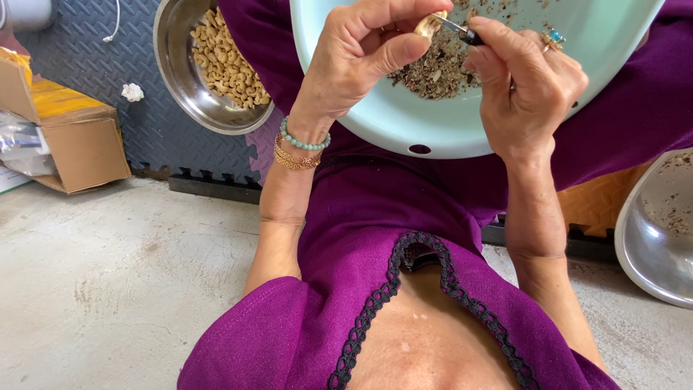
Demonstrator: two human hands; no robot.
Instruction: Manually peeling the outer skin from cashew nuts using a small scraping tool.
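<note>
Both hands work over the pale basin [404,126] on the lap. Left hand [354,61] pinches a cashew [427,26]; right hand [530,87] grips a small blade [462,30] against it. Peeling under way. Peeled cashews fill the steel bowl [173,79] on the floor mat beyond.

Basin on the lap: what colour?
Pale mint green basin, holding brown husk scraps; head view, the only one, shows it.

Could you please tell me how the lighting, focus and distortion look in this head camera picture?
Head view: soft, even daylight with faint shadows; mild glare on the steel bowl rim; left hand and right hand sharp; wide-angle stretch at the edges, and the frame appears upside down.
</note>
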